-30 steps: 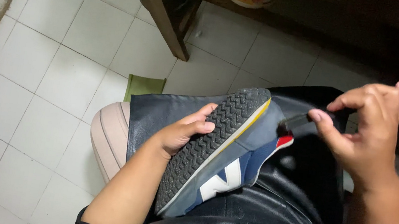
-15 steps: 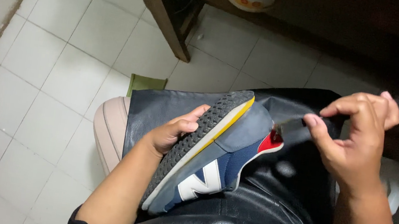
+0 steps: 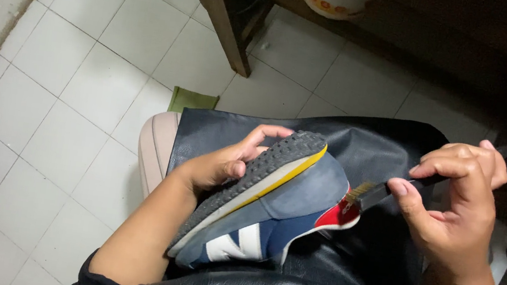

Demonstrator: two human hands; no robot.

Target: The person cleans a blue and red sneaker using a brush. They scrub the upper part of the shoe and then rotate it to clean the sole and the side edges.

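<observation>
Fingers of my left hand (image 3: 227,162) curl over the studded grey sole of the sneaker (image 3: 271,208), thumb on the tread, clamped on it and holding it on its side across my lap at centre frame. Sneaker: blue upper, yellow stripe under the sole, white side mark, red patch at the end toward frame right. Right hand (image 3: 457,198), right of centre, fingertips pinched together on the dark handle of a small brush (image 3: 382,190); its pale bristles sit against the sneaker's red end. Black leather-like apron (image 3: 372,146) is spread over my lap beneath both. Pale rounded stool edge (image 3: 150,148) shows left of the apron, a green cloth (image 3: 192,99) just above it. White tiled floor (image 3: 78,71) fills the left; a wooden table leg (image 3: 218,15) stands at upper centre.
</observation>
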